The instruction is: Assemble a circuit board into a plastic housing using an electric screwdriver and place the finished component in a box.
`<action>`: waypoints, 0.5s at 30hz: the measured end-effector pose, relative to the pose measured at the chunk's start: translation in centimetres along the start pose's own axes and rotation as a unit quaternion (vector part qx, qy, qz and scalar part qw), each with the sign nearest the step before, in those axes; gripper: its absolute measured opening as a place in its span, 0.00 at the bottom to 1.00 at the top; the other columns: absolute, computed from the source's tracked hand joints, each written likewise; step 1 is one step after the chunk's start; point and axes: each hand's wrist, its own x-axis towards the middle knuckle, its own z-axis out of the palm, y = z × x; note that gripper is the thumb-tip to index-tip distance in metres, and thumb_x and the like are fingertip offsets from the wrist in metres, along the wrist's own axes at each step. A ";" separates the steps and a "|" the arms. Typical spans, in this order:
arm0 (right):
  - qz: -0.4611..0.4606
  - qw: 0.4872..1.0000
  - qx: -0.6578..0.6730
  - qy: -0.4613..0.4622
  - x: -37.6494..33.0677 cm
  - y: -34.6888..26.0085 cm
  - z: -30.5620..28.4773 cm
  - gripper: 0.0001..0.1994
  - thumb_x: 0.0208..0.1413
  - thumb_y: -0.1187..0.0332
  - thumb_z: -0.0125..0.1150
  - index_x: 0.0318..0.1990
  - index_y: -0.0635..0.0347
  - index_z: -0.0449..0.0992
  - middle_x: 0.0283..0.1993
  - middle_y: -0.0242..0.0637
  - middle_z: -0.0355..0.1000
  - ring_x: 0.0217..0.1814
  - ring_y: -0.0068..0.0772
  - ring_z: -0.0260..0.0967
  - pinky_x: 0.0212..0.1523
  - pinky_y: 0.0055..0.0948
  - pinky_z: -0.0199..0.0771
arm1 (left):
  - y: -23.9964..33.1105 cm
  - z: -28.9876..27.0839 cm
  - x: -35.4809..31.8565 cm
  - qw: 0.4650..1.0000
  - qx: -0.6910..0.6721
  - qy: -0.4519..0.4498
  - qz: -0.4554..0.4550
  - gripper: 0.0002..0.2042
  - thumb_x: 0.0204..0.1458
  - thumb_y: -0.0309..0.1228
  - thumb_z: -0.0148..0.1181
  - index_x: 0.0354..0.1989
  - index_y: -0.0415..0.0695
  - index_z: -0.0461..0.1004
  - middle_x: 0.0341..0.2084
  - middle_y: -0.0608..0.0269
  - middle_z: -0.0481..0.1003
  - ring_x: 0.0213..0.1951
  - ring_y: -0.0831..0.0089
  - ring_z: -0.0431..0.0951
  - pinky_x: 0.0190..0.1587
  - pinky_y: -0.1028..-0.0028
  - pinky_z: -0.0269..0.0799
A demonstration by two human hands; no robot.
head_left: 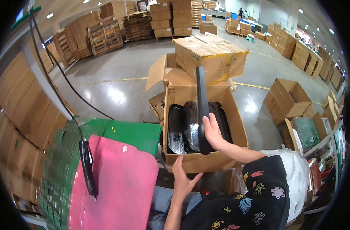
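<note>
My right hand (214,134) grips a long black plastic piece (201,99) by its side, held on edge above an open cardboard carton (237,119). Its broad face is turned away, so the full shape cannot be made out. Inside the carton stand several glossy black molded shells (175,128) with rounded corners. By the carton's near edge my left hand (183,181) is open, thumb and fingers spread, holding nothing.
On my left, a pink pad (121,176) lies over a green mat (134,132). A black powered screwdriver (87,165) hangs there on its cable. A taped carton (217,57) rests behind the open one. An open box (288,97) and a box of clear plastic parts (306,130) stand right.
</note>
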 end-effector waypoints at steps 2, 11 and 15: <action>-0.014 0.987 0.111 -0.115 -3.0 -6.9 1.1 0.16 0.69 0.58 0.48 0.49 0.64 0.59 0.36 0.41 0.65 0.40 0.32 0.69 0.41 0.33 0.73 | 3.0 -0.3 1.5 0.999 -0.001 0.030 0.021 0.51 0.44 0.36 0.76 0.69 0.32 0.45 0.65 0.42 0.56 0.66 0.47 0.58 0.68 0.55 0.55; -0.617 0.522 -0.300 -0.506 -3.3 -23.2 2.7 0.37 0.49 0.61 0.67 0.68 0.55 0.61 0.74 0.47 0.52 0.75 0.46 0.53 0.69 0.42 0.57 | 12.1 -12.3 -5.6 0.737 -0.526 0.376 -0.197 0.30 0.49 0.27 0.51 0.64 0.34 0.58 0.55 0.45 0.69 0.57 0.54 0.72 0.59 0.59 0.69; -0.744 0.482 -0.185 -0.424 -5.3 -22.3 7.4 0.25 0.51 0.65 0.59 0.60 0.52 0.72 0.63 0.42 0.69 0.64 0.41 0.68 0.63 0.42 0.68 | 15.0 -17.8 -14.4 0.743 -0.401 0.455 -0.284 0.37 0.46 0.25 0.55 0.69 0.38 0.51 0.58 0.47 0.66 0.58 0.57 0.69 0.60 0.59 0.67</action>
